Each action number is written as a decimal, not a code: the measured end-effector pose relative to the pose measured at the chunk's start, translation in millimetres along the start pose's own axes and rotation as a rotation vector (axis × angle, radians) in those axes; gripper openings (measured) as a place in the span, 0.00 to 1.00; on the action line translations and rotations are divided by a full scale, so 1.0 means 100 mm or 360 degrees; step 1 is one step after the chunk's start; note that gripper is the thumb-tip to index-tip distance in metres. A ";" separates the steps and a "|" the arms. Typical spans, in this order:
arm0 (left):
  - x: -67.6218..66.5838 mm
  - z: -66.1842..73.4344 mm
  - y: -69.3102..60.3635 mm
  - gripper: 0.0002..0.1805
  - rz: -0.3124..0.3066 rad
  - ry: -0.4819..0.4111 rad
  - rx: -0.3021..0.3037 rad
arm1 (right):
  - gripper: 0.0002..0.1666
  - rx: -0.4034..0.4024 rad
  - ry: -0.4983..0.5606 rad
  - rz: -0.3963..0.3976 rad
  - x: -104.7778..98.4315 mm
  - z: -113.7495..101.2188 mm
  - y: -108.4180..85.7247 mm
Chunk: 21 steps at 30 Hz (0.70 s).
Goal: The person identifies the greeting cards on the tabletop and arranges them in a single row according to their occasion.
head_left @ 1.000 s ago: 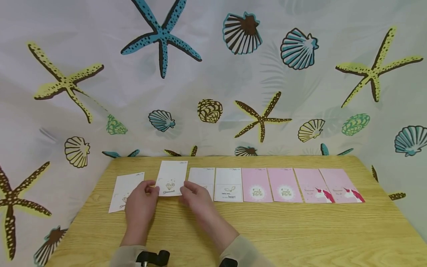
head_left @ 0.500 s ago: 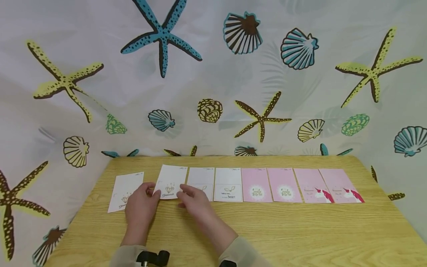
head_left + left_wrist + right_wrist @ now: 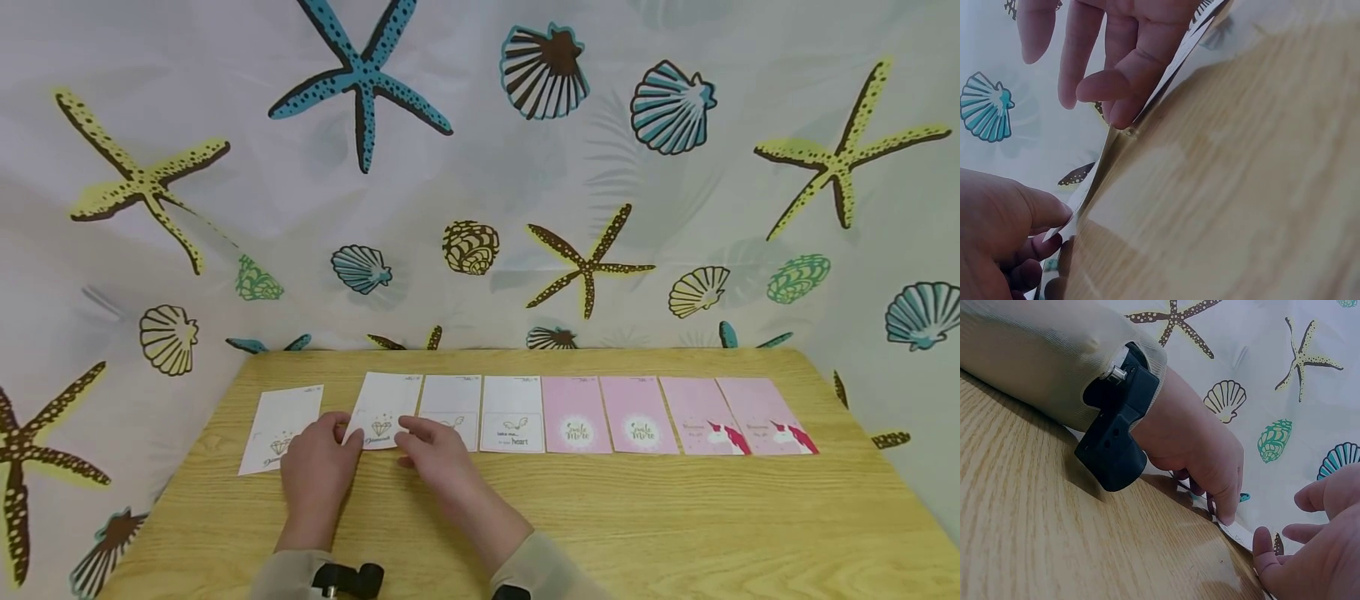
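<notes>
A white card (image 3: 386, 408) with a gold diamond print lies on the wooden table in the head view, slightly tilted against its neighbour. My left hand (image 3: 322, 458) pinches its lower left corner, thumb on top; the fingers behind are partly hidden. At the lower right corner, my right hand (image 3: 442, 458) touches the card with loosely extended fingers. The left wrist view shows one right fingertip at the card's edge (image 3: 1094, 181), the thumb apart from it. Beside my left hand lies a second diamond card (image 3: 285, 421), partly covered by that hand.
Rightward along the row lie two white winged-heart cards (image 3: 513, 396), two pink "Smile More" cards (image 3: 573, 400) and two pink unicorn cards (image 3: 757, 400). A cloth (image 3: 480, 167) with starfish and shells hangs behind the table (image 3: 637, 525). A black wrist camera (image 3: 348, 579) sits at my left cuff.
The diamond card has come down flatter onto the table, a little toward me. My right fingers have loosened and shifted slightly left and lower, while the left hand stays nearly in place.
</notes>
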State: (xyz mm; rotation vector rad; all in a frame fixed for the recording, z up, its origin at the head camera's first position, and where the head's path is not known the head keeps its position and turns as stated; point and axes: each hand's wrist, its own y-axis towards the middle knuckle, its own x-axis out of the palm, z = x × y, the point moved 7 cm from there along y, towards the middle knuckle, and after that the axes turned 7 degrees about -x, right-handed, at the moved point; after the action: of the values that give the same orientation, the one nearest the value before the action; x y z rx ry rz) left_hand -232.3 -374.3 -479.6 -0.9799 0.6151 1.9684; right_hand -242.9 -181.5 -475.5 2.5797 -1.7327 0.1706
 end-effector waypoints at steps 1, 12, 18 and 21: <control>0.00 0.00 0.00 0.22 0.0006 0.0005 0.0003 | 0.26 0.0001 -0.0002 0.0000 0.00 0.00 0.00; 0.02 0.01 0.00 0.23 0.0022 0.0050 0.0014 | 0.26 -0.0009 0.0003 0.0012 -0.01 -0.01 -0.01; 0.02 0.04 -0.01 0.22 0.0056 0.0067 0.0059 | 0.25 -0.0029 0.0025 0.0019 0.00 -0.02 0.00; 0.02 0.04 -0.02 0.22 0.0071 0.0090 0.0078 | 0.25 -0.0039 0.0029 0.0003 0.02 -0.02 0.01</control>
State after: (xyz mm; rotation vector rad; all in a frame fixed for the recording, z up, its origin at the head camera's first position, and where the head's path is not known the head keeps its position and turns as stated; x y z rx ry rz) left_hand -232.7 -369.6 -479.1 -1.0020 0.7193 1.9607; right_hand -242.9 -183.1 -473.7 2.5514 -1.7202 0.1713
